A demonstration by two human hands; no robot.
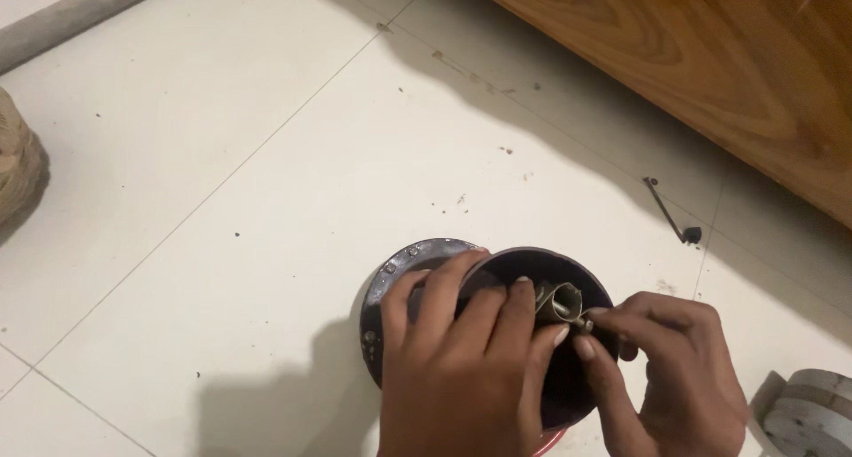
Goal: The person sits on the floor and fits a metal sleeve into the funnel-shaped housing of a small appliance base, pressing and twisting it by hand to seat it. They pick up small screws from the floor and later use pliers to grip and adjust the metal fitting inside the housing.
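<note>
A dark round metal part [532,271], shaped like a bowl or cover, rests on a flat round metal plate [399,275] on the white tiled floor. My left hand [470,359] lies over the dark part, fingers curled against a small brass-coloured fitting [559,302] at its centre. My right hand [674,368] comes in from the right and pinches the same fitting between thumb and fingertips. Both hands touch the fitting. Much of the dark part is hidden under my hands.
A thin bent metal rod with a dark end [672,213] lies on the tiles to the upper right. A wooden panel [710,58] fills the top right corner. A round grey wooden-looking object [808,413] sits at the lower right edge, and a woven object [18,160] at the left.
</note>
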